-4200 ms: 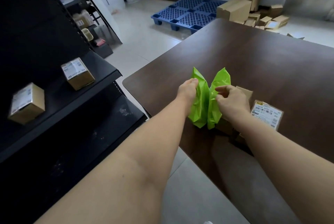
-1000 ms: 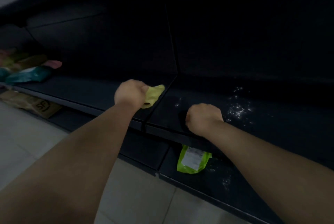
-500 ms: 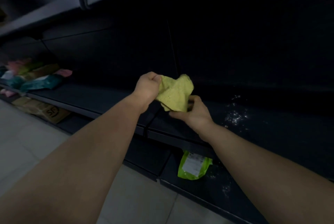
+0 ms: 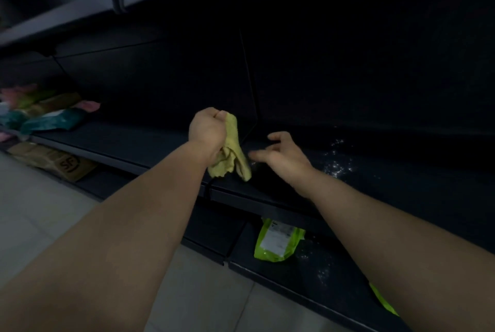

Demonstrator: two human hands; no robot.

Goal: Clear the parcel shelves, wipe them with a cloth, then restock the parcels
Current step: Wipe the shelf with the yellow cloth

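I face a dark black shelf (image 4: 150, 144) in dim light. My left hand (image 4: 207, 133) is closed around a yellow cloth (image 4: 233, 154), which hangs down over the shelf's front part. Just to the right, my right hand (image 4: 284, 154) hovers over the shelf with its fingers spread and nothing in them. White dusty specks (image 4: 337, 162) lie on the shelf to the right of that hand. On the bottom shelf below sits a lime-green parcel bag (image 4: 277, 243) with a white label.
Several coloured parcel bags (image 4: 45, 112) are piled on the shelf at far left. A brown SF carton (image 4: 61, 164) lies on the level below them. Another green bag edge (image 4: 383, 302) shows at the lower right. An upper shelf edge (image 4: 80, 7) overhangs. Light floor tiles (image 4: 34, 213) lie below.
My right hand has let go of the cloth and opened beside it. The cloth now hangs from my left hand alone, lower over the shelf.
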